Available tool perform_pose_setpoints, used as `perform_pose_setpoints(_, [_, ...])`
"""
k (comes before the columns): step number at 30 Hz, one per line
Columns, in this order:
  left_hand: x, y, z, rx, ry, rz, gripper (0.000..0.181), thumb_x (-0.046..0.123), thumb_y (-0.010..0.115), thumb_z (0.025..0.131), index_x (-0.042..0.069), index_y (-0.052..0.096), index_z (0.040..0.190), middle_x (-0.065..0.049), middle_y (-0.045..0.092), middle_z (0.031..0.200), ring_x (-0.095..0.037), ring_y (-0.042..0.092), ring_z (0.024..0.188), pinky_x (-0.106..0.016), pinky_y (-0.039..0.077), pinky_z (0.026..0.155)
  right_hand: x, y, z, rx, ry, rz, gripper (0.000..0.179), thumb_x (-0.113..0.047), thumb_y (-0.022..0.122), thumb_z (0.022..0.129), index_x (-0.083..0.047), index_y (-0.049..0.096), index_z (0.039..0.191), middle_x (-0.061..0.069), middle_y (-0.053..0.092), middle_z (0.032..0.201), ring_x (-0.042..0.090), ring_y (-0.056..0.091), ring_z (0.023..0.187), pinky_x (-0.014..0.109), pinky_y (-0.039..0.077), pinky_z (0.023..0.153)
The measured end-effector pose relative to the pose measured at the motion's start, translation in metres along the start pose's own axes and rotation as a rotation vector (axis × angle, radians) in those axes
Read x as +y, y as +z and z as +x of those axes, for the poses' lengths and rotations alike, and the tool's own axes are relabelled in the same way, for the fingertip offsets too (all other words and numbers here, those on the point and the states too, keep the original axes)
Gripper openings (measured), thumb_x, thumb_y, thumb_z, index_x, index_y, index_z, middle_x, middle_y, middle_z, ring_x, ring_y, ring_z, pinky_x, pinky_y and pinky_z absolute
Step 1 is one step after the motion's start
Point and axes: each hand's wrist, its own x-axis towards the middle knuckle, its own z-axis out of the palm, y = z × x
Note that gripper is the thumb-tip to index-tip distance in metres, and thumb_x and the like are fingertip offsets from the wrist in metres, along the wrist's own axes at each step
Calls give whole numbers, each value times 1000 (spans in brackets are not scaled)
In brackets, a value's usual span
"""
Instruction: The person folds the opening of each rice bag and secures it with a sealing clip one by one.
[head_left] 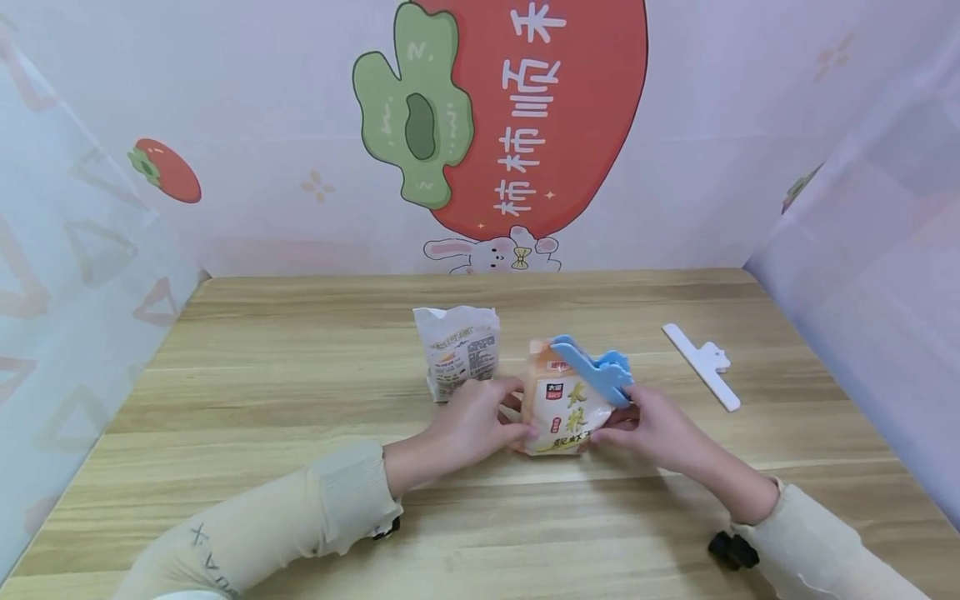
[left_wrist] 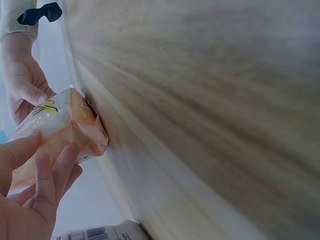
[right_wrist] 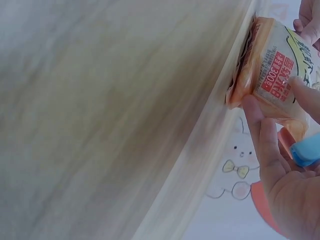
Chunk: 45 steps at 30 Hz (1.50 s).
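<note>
A small orange-and-white bag of rice stands on the table between both hands. A blue bag clip sits slanted across its upper right corner. My left hand holds the bag's left side, thumb on the front and fingers round the side. On the opposite side my right hand grips the bag's lower right edge, just below the clip's handle end. The right wrist view shows the thumb on the bag's printed face and the fingers along its side. The bag's base lies close over the tabletop.
Behind my left hand stands a white printed bag, partly hidden by that hand. A white bag clip lies on the wooden table to the right. Printed cloth walls enclose the back and sides.
</note>
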Motion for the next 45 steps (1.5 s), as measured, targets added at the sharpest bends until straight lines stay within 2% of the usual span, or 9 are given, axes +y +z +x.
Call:
perform_pose_setpoints(8, [9,8,15,12,-50,-39,47,20,81,84,9,64,126,-6,76,109,-14,73,96,-22,57,77,7,-9,1,31,19,-5,54,-16,81,82,11,53,120,17,70,101,23,71,88,31,59,75])
perform_pose_setpoints(12, [15,11,22,19,-72,-24,48,21,81,84,10,64,127,-6,76,109,-12,73,96,-21,57,77,11,-15,2,44,20,-15,54,-15,80,83,12,52,121,20,69,103,25,71,89,32,59,75])
perform_pose_setpoints(15, [15,13,27,33,-87,-15,49,22,81,84,11,64,128,-4,76,109,-11,73,96,-21,56,78,13,-19,4,49,10,-33,53,-15,80,84,12,53,120,20,69,101,26,71,89,33,59,74])
perform_pose_setpoints(22, [12,16,37,57,-110,-71,46,22,80,85,9,64,127,-6,75,110,-12,73,96,-20,56,75,20,-25,11,54,17,-23,54,-13,80,84,12,52,123,22,69,104,27,72,91,31,59,76])
perform_pose_setpoints(28, [16,20,45,103,-82,-28,45,21,80,85,8,65,126,-6,75,112,-11,73,98,-21,57,79,25,-30,15,77,14,-12,56,-9,78,85,14,49,126,26,65,109,28,70,92,29,59,77])
perform_pose_setpoints(31, [18,22,49,119,-66,-6,47,21,79,85,6,64,128,-8,75,114,-13,73,100,-22,57,82,28,-32,17,79,-7,4,54,-6,78,84,15,49,124,26,66,105,25,71,88,24,57,74])
perform_pose_setpoints(39, [18,24,57,146,-84,-24,47,22,78,86,7,64,128,-7,75,114,-14,73,101,-23,57,83,33,-39,24,73,-2,13,55,-7,76,86,14,46,128,30,63,113,33,71,95,24,58,77])
perform_pose_setpoints(45, [16,25,63,183,-87,-39,41,21,79,86,7,67,122,-7,75,112,-14,73,99,-21,57,81,37,-41,30,86,-20,24,57,-5,75,86,15,45,131,33,62,114,32,72,94,21,57,77])
